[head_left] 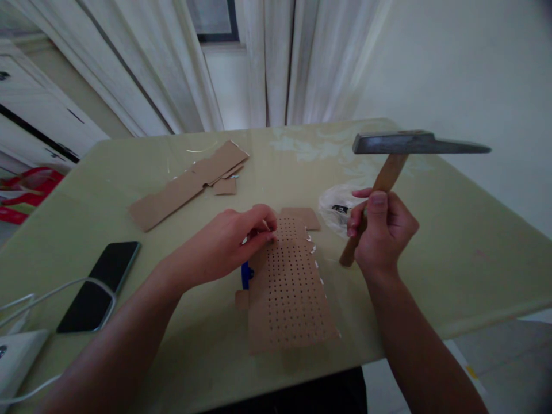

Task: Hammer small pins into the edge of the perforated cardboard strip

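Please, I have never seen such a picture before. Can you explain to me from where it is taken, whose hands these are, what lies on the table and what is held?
The camera sits on a person's head and looks down at that person's own bare hands. The right hand holds a hammer raised above the table. The left hand pinches something small, too small to tell, at the top of a perforated cardboard sheet. Also on the table: other cardboard pieces, a phone, white cables and a small plastic bag.
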